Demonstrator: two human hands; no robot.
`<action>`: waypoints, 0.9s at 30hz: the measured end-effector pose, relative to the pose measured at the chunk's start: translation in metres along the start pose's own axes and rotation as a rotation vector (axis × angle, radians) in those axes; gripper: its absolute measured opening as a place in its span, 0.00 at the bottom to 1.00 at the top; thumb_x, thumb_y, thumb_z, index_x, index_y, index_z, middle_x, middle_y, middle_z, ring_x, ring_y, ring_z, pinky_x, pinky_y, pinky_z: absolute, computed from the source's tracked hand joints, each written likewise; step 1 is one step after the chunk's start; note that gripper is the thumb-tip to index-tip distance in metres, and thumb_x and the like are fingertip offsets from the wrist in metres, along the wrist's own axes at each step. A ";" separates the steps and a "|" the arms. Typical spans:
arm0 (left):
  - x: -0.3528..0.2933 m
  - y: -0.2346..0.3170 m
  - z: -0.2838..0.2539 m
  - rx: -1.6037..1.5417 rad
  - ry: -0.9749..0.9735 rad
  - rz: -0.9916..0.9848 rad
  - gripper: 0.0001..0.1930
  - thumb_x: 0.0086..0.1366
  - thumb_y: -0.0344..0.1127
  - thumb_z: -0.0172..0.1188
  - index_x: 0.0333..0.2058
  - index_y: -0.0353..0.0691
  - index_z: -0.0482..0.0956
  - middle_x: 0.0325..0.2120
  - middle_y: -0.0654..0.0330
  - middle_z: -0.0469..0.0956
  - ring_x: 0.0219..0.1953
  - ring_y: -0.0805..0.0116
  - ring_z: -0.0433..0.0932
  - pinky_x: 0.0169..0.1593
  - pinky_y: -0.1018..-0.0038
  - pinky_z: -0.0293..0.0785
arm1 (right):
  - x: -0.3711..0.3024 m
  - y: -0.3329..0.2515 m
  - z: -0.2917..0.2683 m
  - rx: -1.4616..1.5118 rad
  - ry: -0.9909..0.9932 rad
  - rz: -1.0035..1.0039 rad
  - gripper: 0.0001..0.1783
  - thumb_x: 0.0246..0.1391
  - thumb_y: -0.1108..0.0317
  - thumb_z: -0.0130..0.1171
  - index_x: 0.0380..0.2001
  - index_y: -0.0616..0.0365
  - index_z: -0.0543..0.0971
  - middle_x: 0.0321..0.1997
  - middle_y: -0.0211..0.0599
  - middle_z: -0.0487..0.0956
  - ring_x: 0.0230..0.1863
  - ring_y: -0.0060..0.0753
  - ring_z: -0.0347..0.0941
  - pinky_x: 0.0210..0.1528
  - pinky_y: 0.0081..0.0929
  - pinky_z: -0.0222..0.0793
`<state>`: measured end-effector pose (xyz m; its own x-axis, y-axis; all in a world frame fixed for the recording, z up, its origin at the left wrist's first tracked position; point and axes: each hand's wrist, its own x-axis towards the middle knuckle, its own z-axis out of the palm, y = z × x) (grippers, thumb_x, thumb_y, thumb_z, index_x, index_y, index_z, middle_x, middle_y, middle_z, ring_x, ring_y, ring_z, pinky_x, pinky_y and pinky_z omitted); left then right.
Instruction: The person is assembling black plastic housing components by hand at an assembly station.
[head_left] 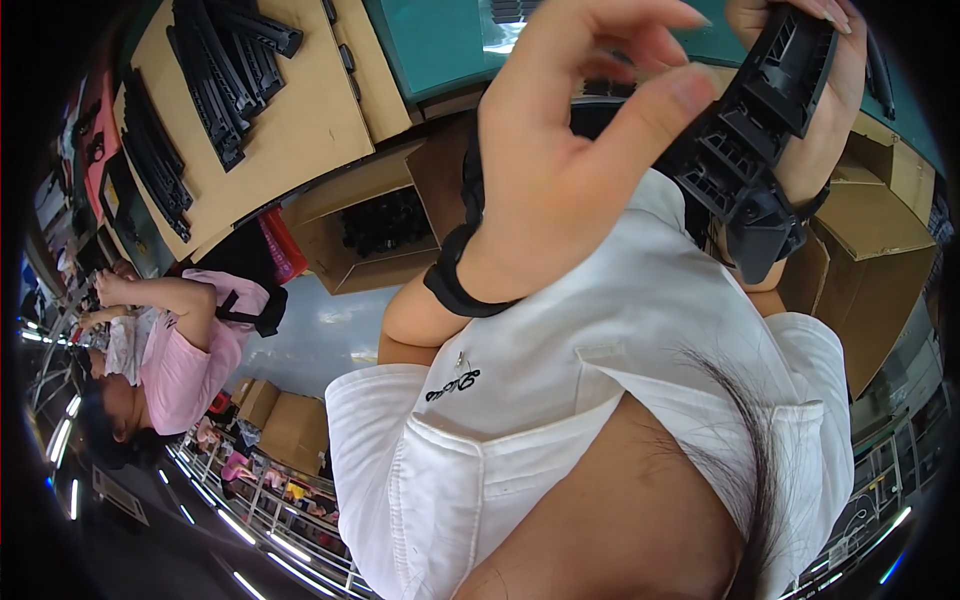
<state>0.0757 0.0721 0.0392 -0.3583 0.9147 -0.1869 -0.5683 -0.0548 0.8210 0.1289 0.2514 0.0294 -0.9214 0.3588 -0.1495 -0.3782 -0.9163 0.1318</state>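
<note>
A long black plastic part (757, 140) with ribbed, open compartments slants across the upper right, its narrow end pointing down toward my chest. My right hand (822, 130) grips it from behind, with fingertips over its upper end. Just left of the part is my left hand (575, 140), its thumb and fingers apart. The left thumb tip comes close to the part's edge; whether they touch, I cannot tell. Nothing shows between the left fingers. Each wrist wears a black band.
More long black parts (215, 85) lie on a cardboard-covered table at upper left. Below it, an open carton (365, 225) holds dark pieces. Another open carton (870, 250) stands at the right. A green work surface (430, 45) runs along the top. A person in pink (190, 330) works at far left.
</note>
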 end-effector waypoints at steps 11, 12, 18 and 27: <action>0.004 0.007 -0.014 -0.528 0.174 -0.441 0.05 0.56 0.26 0.68 0.33 0.38 0.84 0.34 0.56 0.82 0.39 0.61 0.81 0.42 0.71 0.75 | 0.004 0.000 -0.014 -0.094 -0.029 -0.036 0.14 0.66 0.72 0.52 0.23 0.57 0.70 0.21 0.27 0.70 0.23 0.21 0.70 0.36 0.22 0.74; 0.005 0.005 -0.016 -0.528 0.174 -0.439 0.05 0.56 0.26 0.68 0.33 0.38 0.84 0.34 0.56 0.82 0.39 0.61 0.81 0.42 0.71 0.75 | 0.005 -0.001 -0.014 -0.115 -0.034 -0.037 0.14 0.66 0.72 0.52 0.23 0.57 0.69 0.21 0.27 0.70 0.23 0.21 0.70 0.36 0.22 0.74; 0.005 -0.001 -0.025 -0.295 -0.083 -0.205 0.29 0.72 0.30 0.61 0.65 0.36 0.56 0.32 0.46 0.85 0.30 0.64 0.85 0.39 0.71 0.79 | 0.002 0.000 -0.012 -0.085 -0.001 -0.024 0.14 0.65 0.72 0.52 0.22 0.57 0.69 0.21 0.26 0.70 0.23 0.19 0.70 0.35 0.21 0.73; 0.011 -0.023 -0.039 0.090 0.023 -0.032 0.21 0.67 0.32 0.67 0.56 0.39 0.72 0.32 0.57 0.85 0.34 0.65 0.83 0.39 0.71 0.77 | 0.003 -0.017 -0.025 -0.147 -0.004 -0.070 0.14 0.65 0.73 0.52 0.22 0.57 0.69 0.20 0.25 0.69 0.23 0.19 0.69 0.35 0.21 0.73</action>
<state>0.0557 0.0681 -0.0035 -0.3587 0.9057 -0.2258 -0.5114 0.0117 0.8593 0.1350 0.2638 0.0020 -0.8938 0.4231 -0.1489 -0.4244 -0.9051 -0.0240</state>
